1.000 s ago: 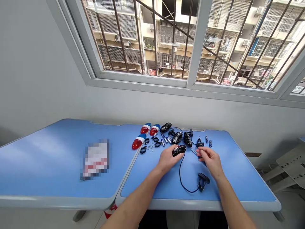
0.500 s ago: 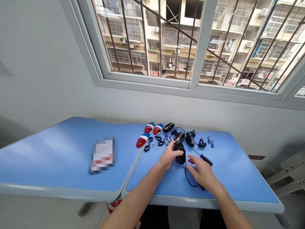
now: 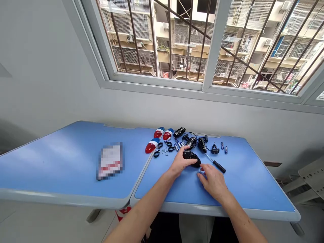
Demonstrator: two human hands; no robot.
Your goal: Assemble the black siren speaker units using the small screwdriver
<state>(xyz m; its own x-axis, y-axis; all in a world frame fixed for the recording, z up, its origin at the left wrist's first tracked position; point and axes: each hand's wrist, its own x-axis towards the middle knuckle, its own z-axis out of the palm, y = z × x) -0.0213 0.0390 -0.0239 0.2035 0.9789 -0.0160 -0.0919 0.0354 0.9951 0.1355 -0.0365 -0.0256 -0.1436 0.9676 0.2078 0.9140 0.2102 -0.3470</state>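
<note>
My left hand [image 3: 180,164] grips a glossy black oval housing [image 3: 191,158] just above the table, its thumb across the near side. The housing lies tilted, its lower end toward my right hand. My right hand [image 3: 212,179] is at that end, its thumb and fingertips closed around the thin black cable [image 3: 200,169] that comes off it. Most of the cable is hidden behind this hand. Behind them lie other black housings [image 3: 202,145] with cables, and a screwdriver [image 3: 215,163] with a black handle rests to the right.
Red, white and blue oval covers [image 3: 152,145] lie at the left, beside black ring clamps [image 3: 156,154], small screws [image 3: 164,151] and several batteries [image 3: 176,147]. More batteries [image 3: 226,150] and a black bracket [image 3: 215,149] are at the right. A blurred packet [image 3: 110,161] rests on the left table.
My right hand has moved up to the housing's lower end and closed on the cable. The housing has turned in my left hand, its near end swinging right.
</note>
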